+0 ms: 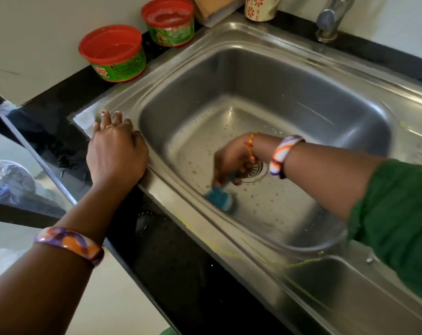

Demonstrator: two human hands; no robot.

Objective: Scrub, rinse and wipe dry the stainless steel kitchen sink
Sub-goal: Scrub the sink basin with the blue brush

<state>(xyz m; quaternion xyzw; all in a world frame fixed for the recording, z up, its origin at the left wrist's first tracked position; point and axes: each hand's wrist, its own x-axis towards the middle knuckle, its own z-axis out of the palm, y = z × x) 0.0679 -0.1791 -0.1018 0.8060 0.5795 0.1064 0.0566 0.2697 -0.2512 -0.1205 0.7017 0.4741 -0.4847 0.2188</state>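
Note:
The stainless steel sink (265, 68) fills the middle of the view, its basin floor dotted with soapy droplets. My right hand (231, 163) reaches down into the basin and grips a blue scrubber (220, 197), pressed against the near-left wall of the bowl. The hand is blurred. The round drain (257, 171) lies just behind that hand, partly hidden by it. My left hand (116, 151) rests on the sink's left rim with fingers laid flat toward the corner, holding nothing.
Two red-and-green tubs (113, 53) (168, 20) stand on the black counter (67, 93) behind the sink's left corner. A patterned mug (260, 7) and the tap (330, 19) are at the back. Yellow-green specks lie on the near rim (231, 255).

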